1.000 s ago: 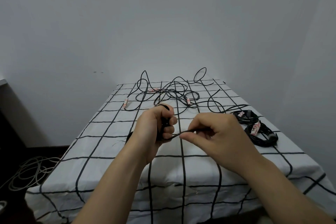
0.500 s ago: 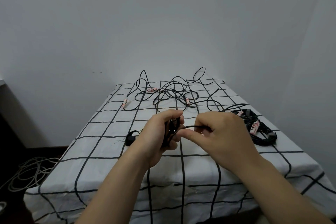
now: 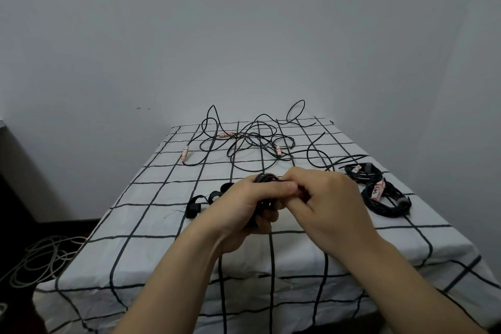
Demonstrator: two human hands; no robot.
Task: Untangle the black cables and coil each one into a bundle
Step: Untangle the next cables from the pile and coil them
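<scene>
Checked-cloth table [image 3: 151,225] (white, black grid) bears a cable tangle [image 3: 252,144] — right of it, coiled bundles [image 3: 385,199]; nearer-left, a black strap [image 3: 199,202].

Plain grey-white walls [image 3: 244,22], table [image 3: 406,241] under white black-gridded cloth [image 3: 151,225], dark floor [image 3: 16,228] with pale looped cord [image 3: 35,257] at left.

A white cloth with a black grid [image 3: 151,225] covers the table beneath the left hand [image 3: 244,209] and the right hand [image 3: 330,203], draping over the near edge. A plain pale grey wall [image 3: 244,35] rises beyond them. Well left of the left hand and lower, loose pale grey cable loops [image 3: 40,260] lie on the dark floor [image 3: 62,230].
</scene>
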